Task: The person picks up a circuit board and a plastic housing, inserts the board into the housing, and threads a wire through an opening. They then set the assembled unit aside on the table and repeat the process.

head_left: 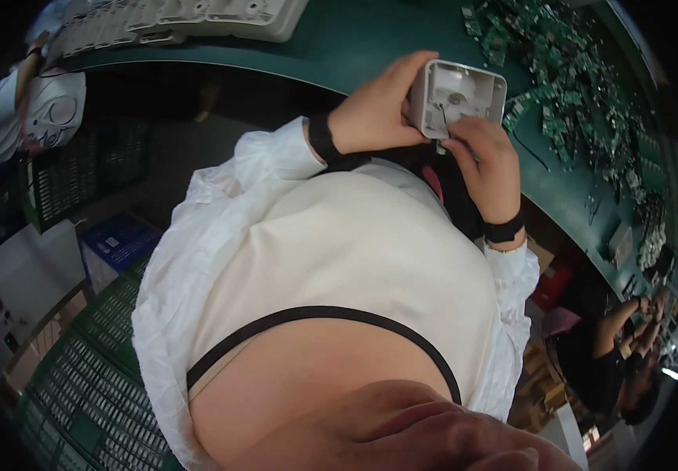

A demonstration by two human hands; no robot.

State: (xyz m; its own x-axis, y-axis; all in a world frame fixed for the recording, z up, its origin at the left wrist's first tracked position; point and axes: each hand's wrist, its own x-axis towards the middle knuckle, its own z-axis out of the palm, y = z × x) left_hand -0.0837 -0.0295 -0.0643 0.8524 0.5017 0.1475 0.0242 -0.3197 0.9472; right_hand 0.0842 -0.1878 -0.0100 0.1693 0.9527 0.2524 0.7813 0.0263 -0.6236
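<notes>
A white square plastic housing (500, 88), its open side facing up, is held just off the edge of the green table. My left hand (382, 106) grips it from the left, fingers behind and thumb along the near side. Inside are moulded ribs and a round part. A thin dark wire (443, 115) runs from the inside toward the near wall. There the thumb and forefinger of my right hand (486, 161) are pinched at the wire. A small connector-like piece (441, 147) shows just below those fingertips; its details are too small to tell.
Green circuit boards with wires lie heaped on the green table (339, 47) at the right. Several white housings (221, 17) stand at the far left. Green plastic crates (95, 377) are at the left. Other people (52, 114) (602, 357) are at both sides.
</notes>
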